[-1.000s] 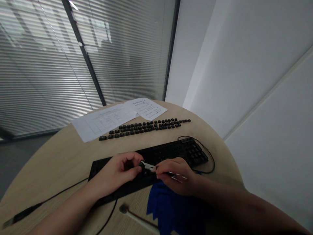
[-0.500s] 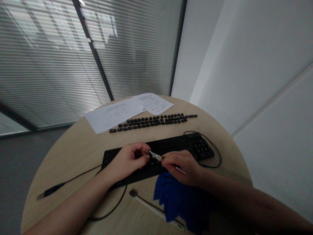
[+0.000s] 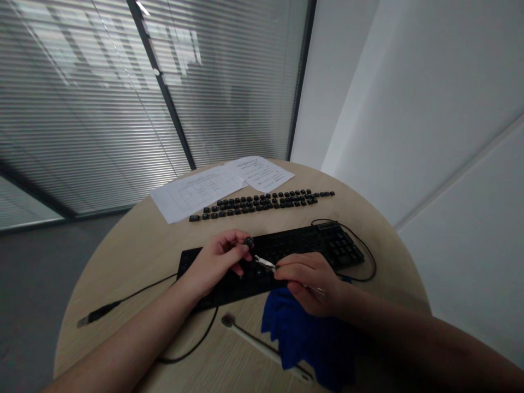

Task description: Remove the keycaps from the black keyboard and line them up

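Between the thumb and fingers of my left hand (image 3: 223, 256) is a small black keycap (image 3: 248, 242), raised above the left half of the black keyboard (image 3: 282, 245). My right hand (image 3: 309, 278) grips a slim silver tweezer-like tool (image 3: 265, 263), its narrow tip pointing left toward the keycap with a small gap between them. Part of the tool is hidden in my fingers. The keyboard lies flat under both hands; its number pad keys show at the right end.
Behind the keyboard, several loose keycaps (image 3: 254, 204) stand in rows, with paper sheets (image 3: 200, 194) beyond. Nearer lie a brush (image 3: 256, 341) and a blue cloth (image 3: 303, 338). A USB plug (image 3: 96, 315) lies left on the round table (image 3: 135, 251), its cable trailing.
My left hand has lifted the keycap slightly up and away from the tool's tip, leaving a gap. The right hand keeps its grip on the tool. The view has shifted slightly.
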Tool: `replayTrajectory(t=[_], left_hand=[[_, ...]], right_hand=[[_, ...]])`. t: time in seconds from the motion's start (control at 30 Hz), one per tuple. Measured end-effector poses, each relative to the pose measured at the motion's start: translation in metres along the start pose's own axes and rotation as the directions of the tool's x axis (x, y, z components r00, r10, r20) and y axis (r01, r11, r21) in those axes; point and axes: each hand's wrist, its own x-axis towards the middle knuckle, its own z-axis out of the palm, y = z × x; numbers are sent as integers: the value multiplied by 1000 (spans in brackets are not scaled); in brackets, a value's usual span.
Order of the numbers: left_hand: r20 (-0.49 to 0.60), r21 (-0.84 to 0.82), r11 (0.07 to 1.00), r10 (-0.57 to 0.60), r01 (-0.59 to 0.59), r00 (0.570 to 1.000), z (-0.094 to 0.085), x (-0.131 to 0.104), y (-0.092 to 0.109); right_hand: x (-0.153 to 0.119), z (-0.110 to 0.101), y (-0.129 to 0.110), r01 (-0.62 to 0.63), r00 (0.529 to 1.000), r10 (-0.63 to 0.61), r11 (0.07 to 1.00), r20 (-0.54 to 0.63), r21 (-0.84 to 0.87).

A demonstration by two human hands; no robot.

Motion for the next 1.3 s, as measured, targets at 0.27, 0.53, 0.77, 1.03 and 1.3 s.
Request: replayTrajectory(t=[0.27,0.53,0.77,1.03,1.3], left_hand=[[71,19,999,37,-39,997,-7,-3,5],[255,67,998,-10,-8,967,8,-11,9],[444,143,980,64,-141,894,9,-13,12],[310,358,865,246,-352,919,7,-13,9],[197,876,353,362,-330,911,-14,4,-23]], right_hand=[[3,-10,1,13,998,-23,987,-66,-158],[2,-7,3,-22,1000,25,972,9,-234],[-1,4,0,2,994,34,944,104,-331],[7,-11,8,-15,1000,20,935,9,-354],[-3,-119,142,-735,656,704,516,-271,-440]])
